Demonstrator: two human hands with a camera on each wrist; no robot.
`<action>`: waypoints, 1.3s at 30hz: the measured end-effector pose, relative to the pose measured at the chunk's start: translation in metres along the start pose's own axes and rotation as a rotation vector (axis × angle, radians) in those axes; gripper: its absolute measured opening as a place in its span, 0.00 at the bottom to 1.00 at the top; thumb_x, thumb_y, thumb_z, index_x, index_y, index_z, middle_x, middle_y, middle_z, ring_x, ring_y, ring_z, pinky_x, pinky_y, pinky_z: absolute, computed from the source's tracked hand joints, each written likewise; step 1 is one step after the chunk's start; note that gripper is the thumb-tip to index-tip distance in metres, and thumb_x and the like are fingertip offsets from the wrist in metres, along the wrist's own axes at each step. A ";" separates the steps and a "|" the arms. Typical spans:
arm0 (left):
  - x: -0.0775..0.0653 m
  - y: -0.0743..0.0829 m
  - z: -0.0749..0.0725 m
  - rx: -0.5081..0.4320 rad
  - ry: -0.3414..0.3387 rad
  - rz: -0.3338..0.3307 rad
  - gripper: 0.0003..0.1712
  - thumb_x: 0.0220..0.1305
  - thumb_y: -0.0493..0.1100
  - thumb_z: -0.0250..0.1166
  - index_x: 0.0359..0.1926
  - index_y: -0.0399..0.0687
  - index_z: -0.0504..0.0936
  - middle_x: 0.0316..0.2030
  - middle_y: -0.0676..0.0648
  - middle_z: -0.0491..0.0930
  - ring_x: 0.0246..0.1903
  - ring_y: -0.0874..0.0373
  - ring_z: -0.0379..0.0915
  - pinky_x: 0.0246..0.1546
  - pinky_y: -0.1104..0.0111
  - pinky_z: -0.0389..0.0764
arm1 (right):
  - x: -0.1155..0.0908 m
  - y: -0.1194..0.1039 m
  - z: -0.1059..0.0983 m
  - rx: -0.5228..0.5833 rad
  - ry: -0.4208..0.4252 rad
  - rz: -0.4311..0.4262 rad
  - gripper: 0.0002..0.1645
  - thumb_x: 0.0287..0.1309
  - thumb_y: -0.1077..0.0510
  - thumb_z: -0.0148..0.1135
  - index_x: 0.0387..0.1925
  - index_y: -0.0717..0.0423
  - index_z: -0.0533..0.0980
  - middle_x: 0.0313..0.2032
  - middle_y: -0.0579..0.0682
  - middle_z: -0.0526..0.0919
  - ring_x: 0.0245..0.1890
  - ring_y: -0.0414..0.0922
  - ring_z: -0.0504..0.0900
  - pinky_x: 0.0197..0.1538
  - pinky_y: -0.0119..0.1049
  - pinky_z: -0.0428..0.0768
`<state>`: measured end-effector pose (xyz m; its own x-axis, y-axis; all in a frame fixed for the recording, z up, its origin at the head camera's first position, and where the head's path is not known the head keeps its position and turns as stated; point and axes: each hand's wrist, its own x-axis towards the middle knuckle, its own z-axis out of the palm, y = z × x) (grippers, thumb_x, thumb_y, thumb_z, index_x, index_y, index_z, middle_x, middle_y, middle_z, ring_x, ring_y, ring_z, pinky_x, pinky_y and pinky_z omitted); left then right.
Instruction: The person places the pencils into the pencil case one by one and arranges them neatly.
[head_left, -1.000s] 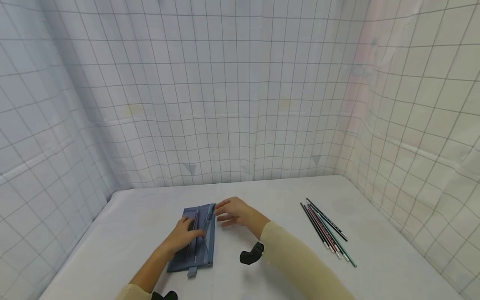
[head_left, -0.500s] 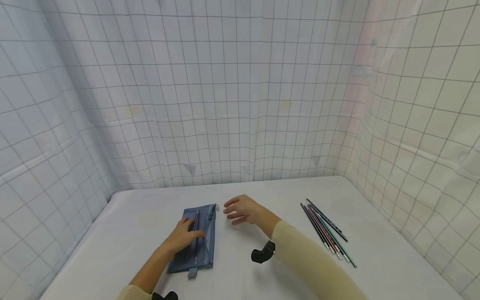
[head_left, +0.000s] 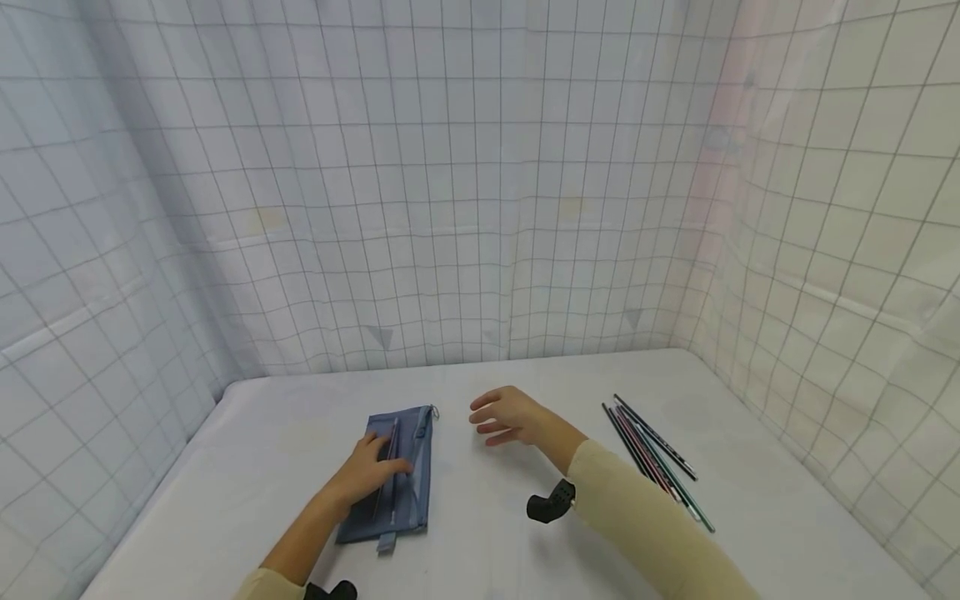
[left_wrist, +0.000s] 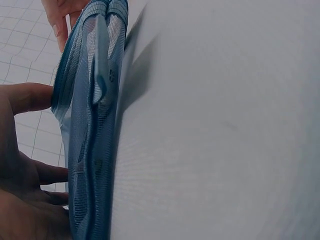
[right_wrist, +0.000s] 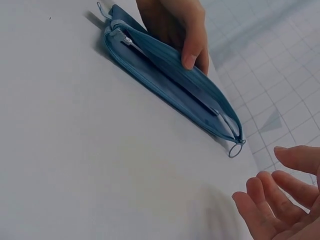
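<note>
Fingers of the left hand (head_left: pixel 362 477) lie spread over a blue pouch (head_left: pixel 414 496), pressing rather than gripping, the thumb at its zip edge; fingers of the right hand (head_left: pixel 513 415) are loosely bent and parted, held in the air just to the pouch's right. Since a second ago the right hand has drawn off rightward from the pouch's far corner, baring a small metal ring (right_wrist: pixel 236 149) there. Left hand and pouch have stayed put, left of centre on the tabletop (head_left: pixel 225 483). Right sleeve (head_left: pixel 652 521) now covers the near ends of some pencils (head_left: pixel 651 457), seen whole earlier. Pouch: flat, rectangular, mesh-like weave, a short fabric tab (head_left: pixel 386 543) at the near end. Seen from the right wrist, its mouth gapes in a long leaf shape between the two zip edges, a slim dark rod showing inside. Pencils at right: thin, straight, fanned and overlapping, dark, reddish and green shafts, several pale-tipped. Tabletop smooth, matt white. Sleeve pale yellow, softly creased; black plastic-looking wrist mount (head_left: pixel 551 502) beneath. Surrounding cloth (head_left: pixel 480 167) white, thin, rippled, ruled in dark squares.
</note>
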<state>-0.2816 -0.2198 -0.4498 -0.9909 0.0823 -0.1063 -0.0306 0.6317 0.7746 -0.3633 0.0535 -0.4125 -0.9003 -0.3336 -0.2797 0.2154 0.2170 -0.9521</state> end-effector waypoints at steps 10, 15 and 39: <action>0.002 0.000 0.000 0.012 0.011 0.002 0.53 0.62 0.55 0.68 0.75 0.24 0.58 0.77 0.22 0.41 0.74 0.21 0.37 0.69 0.31 0.48 | -0.003 0.004 -0.021 -0.003 0.027 0.005 0.27 0.63 0.64 0.70 0.62 0.68 0.76 0.48 0.57 0.86 0.52 0.57 0.85 0.46 0.47 0.86; 0.002 -0.001 0.000 0.007 0.008 0.004 0.53 0.63 0.55 0.68 0.75 0.24 0.57 0.77 0.22 0.40 0.74 0.21 0.36 0.68 0.30 0.48 | -0.008 0.003 -0.031 -0.009 0.038 0.012 0.27 0.63 0.64 0.70 0.62 0.68 0.77 0.49 0.57 0.86 0.51 0.56 0.86 0.46 0.48 0.86; 0.001 0.002 -0.001 0.012 0.017 0.008 0.52 0.63 0.54 0.68 0.75 0.23 0.58 0.76 0.22 0.42 0.74 0.21 0.38 0.69 0.31 0.48 | -0.026 0.010 -0.092 -0.085 0.156 0.022 0.26 0.65 0.62 0.70 0.62 0.66 0.76 0.53 0.59 0.84 0.52 0.57 0.85 0.46 0.47 0.86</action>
<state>-0.2826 -0.2189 -0.4479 -0.9932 0.0741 -0.0897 -0.0216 0.6400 0.7681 -0.3722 0.1491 -0.4034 -0.9448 -0.1833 -0.2715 0.2087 0.3018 -0.9303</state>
